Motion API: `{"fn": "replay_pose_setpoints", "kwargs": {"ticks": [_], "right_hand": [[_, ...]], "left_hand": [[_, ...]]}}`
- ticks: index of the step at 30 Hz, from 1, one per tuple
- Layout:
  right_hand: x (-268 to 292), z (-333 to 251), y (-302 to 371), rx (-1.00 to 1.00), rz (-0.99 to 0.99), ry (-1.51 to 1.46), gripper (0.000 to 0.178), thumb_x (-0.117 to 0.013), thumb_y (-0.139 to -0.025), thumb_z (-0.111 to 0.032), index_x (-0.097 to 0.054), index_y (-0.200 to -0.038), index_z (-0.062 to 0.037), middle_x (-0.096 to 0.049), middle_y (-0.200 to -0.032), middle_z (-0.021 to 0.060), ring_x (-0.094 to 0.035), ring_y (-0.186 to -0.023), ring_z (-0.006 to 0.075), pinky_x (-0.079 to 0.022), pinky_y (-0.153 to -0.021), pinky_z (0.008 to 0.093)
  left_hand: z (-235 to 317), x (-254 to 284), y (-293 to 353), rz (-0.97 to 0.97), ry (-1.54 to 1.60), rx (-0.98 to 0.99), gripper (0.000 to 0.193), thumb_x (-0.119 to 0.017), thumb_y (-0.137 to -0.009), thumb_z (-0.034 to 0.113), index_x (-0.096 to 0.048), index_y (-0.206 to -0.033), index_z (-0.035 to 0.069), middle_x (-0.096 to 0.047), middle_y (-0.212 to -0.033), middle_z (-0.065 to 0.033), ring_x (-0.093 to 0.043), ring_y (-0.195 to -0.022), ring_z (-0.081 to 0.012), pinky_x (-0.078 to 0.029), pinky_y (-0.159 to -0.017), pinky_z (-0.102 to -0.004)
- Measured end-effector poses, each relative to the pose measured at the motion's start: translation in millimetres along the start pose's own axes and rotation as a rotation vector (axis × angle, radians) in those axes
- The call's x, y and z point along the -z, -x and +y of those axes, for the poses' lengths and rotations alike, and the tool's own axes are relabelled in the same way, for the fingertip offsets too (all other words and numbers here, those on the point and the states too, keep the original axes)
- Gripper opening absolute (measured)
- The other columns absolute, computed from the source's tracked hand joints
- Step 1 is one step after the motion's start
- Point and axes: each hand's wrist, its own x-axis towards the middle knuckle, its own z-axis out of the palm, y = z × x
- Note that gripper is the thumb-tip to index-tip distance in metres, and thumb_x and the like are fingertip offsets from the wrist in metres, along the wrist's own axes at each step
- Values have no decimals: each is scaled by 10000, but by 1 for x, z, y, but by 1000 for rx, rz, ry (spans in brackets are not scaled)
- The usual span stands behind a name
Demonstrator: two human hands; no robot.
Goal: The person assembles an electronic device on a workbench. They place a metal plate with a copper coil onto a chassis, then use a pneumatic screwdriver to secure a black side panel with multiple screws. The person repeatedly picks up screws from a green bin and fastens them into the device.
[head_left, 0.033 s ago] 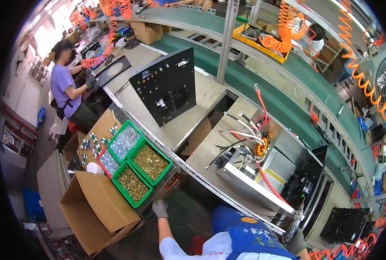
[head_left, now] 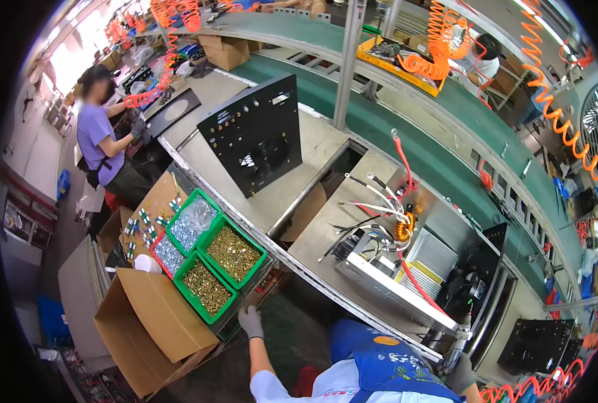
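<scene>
My left hand [head_left: 250,322], in a grey glove, is beside the green bins with its fingers stretched out and nothing seen in them. Closest to it is a green bin of brass-coloured screws [head_left: 207,285]; a second green bin [head_left: 235,252] holds more. At the lower right, my gloved right hand [head_left: 460,374] is closed round a silvery pneumatic screwdriver [head_left: 455,350], partly hidden, its tip up by the chassis corner. The open metal chassis [head_left: 393,282] lies on the bench with a copper-wound coil [head_left: 404,227], a finned heat sink [head_left: 431,260], a black fan [head_left: 465,287] and loose cables.
A black panel [head_left: 255,134] stands tilted on the bench. An open cardboard box [head_left: 158,316] is below the bins. Behind runs a green conveyor [head_left: 440,174] with a metal post [head_left: 348,67]. Orange coiled hoses [head_left: 547,87] hang overhead. A co-worker in purple [head_left: 99,131] stands far left.
My left hand has shifted very slightly and its fingers look closer together. The view has moved a little. My right hand stays on the pneumatic screwdriver.
</scene>
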Motion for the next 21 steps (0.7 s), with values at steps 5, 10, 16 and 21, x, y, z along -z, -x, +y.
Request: {"fn": "replay_pose_setpoints", "kwargs": {"ticks": [5,10,16,21], "right_hand": [[28,-11,-36,-188,-263,-127,296,-403,-1011,-206,-596,-982,17,-616,-813,199,-609,-749,359,-514,-679,502],[32,-15,-27,-149,-150,-218,290,-478,-1019,-206,-602,-1126,33,-676,-1001,221,-687,-926,358,-577,-893,511],[32,10,-14,-46,-175,-282,255,-495,-1043,-213,-625,-1093,1,-693,-919,127,-683,-784,217,-592,-746,387],[48,37,-66,-10,-94,-271,262,-534,-1022,-233,-661,-1006,-5,-718,-804,125,-706,-659,230,-587,-595,386]], "left_hand": [[127,-46,-3,152,-624,-781,324,-607,-948,141,-651,-1195,-63,-700,-1125,-252,-657,-1047,-426,-520,-959,-468],[142,-77,-101,-32,-1081,-716,357,-675,-884,113,-660,-1207,-37,-696,-1144,-297,-675,-1059,-453,-545,-930,-509],[167,-105,-115,-116,-1278,-503,536,-812,-788,327,-700,-1148,-54,-703,-1171,-288,-684,-1093,-449,-565,-935,-489],[183,-119,-97,-124,-1328,-500,505,-785,-825,310,-693,-1171,-45,-706,-1153,-260,-684,-1046,-407,-566,-901,-461]]}}
